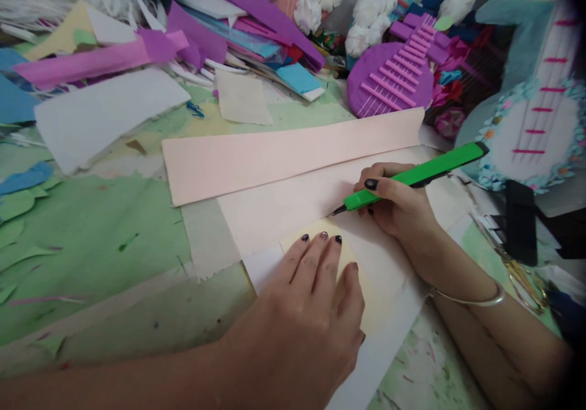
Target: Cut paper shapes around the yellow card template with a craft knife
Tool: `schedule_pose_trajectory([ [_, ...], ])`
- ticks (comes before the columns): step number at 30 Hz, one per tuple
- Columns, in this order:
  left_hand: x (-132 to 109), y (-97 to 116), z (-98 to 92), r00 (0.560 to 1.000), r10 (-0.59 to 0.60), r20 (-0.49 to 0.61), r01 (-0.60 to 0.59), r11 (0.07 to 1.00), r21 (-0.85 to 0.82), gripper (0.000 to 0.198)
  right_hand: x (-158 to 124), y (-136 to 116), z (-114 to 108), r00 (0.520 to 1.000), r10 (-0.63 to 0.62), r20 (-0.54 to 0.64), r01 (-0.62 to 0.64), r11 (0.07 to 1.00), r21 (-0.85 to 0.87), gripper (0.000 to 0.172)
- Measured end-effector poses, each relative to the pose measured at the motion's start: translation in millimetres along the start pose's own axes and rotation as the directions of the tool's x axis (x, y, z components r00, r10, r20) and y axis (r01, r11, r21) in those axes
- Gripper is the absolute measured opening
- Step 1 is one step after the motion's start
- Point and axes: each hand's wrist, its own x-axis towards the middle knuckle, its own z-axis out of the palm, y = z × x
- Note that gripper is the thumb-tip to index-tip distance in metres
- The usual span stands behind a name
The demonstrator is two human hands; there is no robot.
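Observation:
My left hand (pixel 306 300) lies flat, fingers stretched out, pressing a pale yellow paper shape (pixel 361 303) onto a white sheet (pixel 274 215). My right hand (pixel 398 205) is closed around a green utility knife (pixel 414 178), its blade tip touching the sheet at the yellow shape's upper edge. A silver bangle (pixel 471 297) sits on my right wrist.
A long pale pink strip (pixel 284 154) lies just beyond the sheet. Scraps of purple, pink, blue and white paper (pixel 105 62) pile up at the back left. A purple guitar-shaped craft (pixel 389 80) and a teal one (pixel 535 111) stand at the right. Gold scissors (pixel 524 285) lie at the right edge.

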Motion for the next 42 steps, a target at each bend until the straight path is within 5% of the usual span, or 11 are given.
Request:
schedule_pose_trajectory([
  [42,-1.3,-0.3,0.4,1.0,0.005,-0.009,-0.005,1.0,0.008,0.044,3.4,3.3,-0.7,0.999,-0.044,-0.017,0.045,0.997,0.058,0.021],
])
